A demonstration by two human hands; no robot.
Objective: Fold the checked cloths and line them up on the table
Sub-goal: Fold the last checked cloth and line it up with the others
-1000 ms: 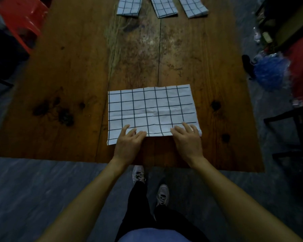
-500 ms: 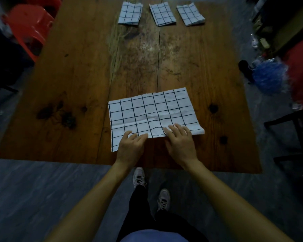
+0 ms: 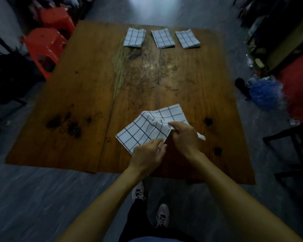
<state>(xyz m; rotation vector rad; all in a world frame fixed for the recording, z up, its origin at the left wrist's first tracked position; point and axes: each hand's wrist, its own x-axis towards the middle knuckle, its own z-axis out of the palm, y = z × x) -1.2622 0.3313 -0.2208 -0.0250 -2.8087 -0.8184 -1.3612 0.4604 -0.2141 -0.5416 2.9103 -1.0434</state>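
A white cloth with black checks (image 3: 143, 130) lies rumpled near the front of the wooden table (image 3: 87, 95), its middle lifted off the wood. My right hand (image 3: 184, 135) pinches a raised fold at the cloth's near edge. My left hand (image 3: 147, 154) pinches the same near edge a little to the left, at the cloth's front corner. Three folded checked cloths lie in a row at the far end: left (image 3: 134, 37), middle (image 3: 162, 38), right (image 3: 187, 39).
Red plastic stools (image 3: 44, 44) stand off the table's far left corner. A blue pompom-like bundle (image 3: 264, 95) and dark furniture (image 3: 290, 140) sit on the right. My feet (image 3: 162, 215) are on the grey floor below the table's front edge.
The cloth lay flat under both hands; now both hands have gathered its near edge and lifted it, so it is skewed and rumpled. The view has pulled back from the table.
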